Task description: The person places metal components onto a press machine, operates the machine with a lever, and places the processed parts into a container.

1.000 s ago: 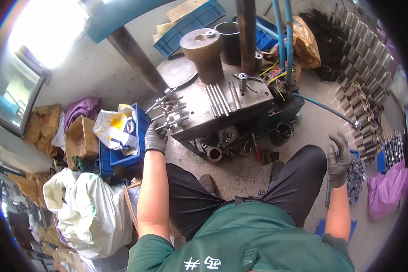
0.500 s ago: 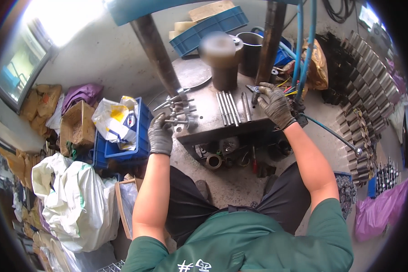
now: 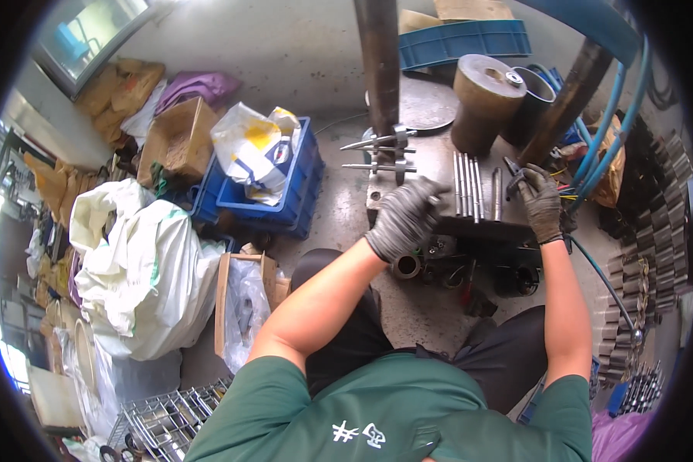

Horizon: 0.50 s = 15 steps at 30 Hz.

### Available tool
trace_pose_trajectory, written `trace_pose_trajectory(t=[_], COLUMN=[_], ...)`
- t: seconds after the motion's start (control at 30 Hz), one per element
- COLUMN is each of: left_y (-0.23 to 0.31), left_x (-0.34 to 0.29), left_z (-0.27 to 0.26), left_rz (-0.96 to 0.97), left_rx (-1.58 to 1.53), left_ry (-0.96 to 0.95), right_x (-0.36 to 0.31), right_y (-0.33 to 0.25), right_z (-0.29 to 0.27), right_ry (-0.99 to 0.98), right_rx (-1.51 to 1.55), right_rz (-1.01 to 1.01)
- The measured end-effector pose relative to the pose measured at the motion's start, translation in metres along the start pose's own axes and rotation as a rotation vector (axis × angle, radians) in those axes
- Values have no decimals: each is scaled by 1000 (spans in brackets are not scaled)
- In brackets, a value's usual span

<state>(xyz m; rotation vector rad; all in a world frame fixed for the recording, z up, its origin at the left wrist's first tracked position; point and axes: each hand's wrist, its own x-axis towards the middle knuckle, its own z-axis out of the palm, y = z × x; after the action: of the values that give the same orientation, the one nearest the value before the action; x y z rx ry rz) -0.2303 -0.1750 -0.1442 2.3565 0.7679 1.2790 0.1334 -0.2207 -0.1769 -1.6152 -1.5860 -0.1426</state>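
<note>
My left hand, in a grey work glove, is blurred over the front left of the metal press table. Its fingers are curled; a small end shows beside them, but what they hold is mostly hidden. At the table's right, my gloved right hand is closed around a small dark metal part. Between the hands, several slim silver rods lie side by side, with a thicker, darker rod to their right. Shafts with round collars lie at the table's left, beyond my left hand.
A thick steel cylinder stands behind the rods, between the press columns. Blue crates and a white sack are on the left. Stacked metal parts line the right. Several rings and parts sit under the table.
My left hand has left the collared shafts and moved right toward the rods; fewer shafts lie there now. My right hand stays at the dark part. The whole view has shifted.
</note>
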Motion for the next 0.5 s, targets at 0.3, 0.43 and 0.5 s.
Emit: trace_pose_trajectory(t=[0.3,0.43,0.5], left_y=[7,-5,-9], left_x=[23,34,37], left_z=[30,30,28], left_rz=[-215,-292,-332], left_rx=[-213,-101,67], left_ry=[-136,-184,-221], right_x=[-4,1,10], right_y=[-9,-31,-44], right_z=[-3,-13,-15], right_ry=[70,142,165], right_rx=[457,246,380], right_rz=[189,45,103])
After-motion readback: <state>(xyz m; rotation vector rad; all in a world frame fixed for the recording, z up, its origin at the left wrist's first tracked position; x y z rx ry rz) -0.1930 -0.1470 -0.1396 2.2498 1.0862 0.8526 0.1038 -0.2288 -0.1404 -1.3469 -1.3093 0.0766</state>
